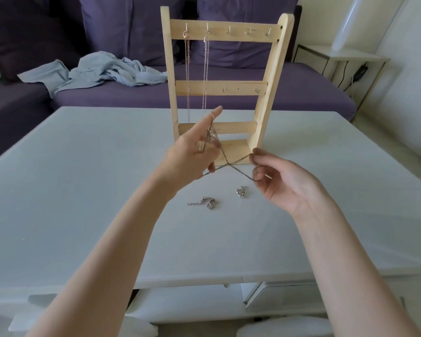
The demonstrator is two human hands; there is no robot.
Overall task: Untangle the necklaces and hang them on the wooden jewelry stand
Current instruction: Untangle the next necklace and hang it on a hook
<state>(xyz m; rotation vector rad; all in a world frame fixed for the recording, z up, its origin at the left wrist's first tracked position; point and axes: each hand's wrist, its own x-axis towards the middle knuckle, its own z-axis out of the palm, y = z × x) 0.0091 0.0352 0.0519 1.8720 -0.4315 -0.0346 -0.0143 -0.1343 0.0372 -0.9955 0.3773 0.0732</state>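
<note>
The wooden jewelry stand (pixel 225 86) stands upright at the middle of the white table (pixel 83 190). Two thin necklaces (pixel 197 76) hang from its top-left hooks. A silver chain (pixel 231 165) is stretched in a cross between my hands, in front of the stand's base. My left hand (pixel 195 152) has the chain looped around its spread fingers, index finger pointing up. My right hand (pixel 280 181) pinches the chain's other end between thumb and fingertips. Two small tangled chains lie on the table below: one (pixel 206 203) at the left, one (pixel 241 191) at the right.
A purple sofa (pixel 229 93) runs behind the table, with a crumpled light-blue cloth (pixel 95 74) on its seat. A white side table (pixel 336 62) stands at the back right with a white lamp or bottle on it.
</note>
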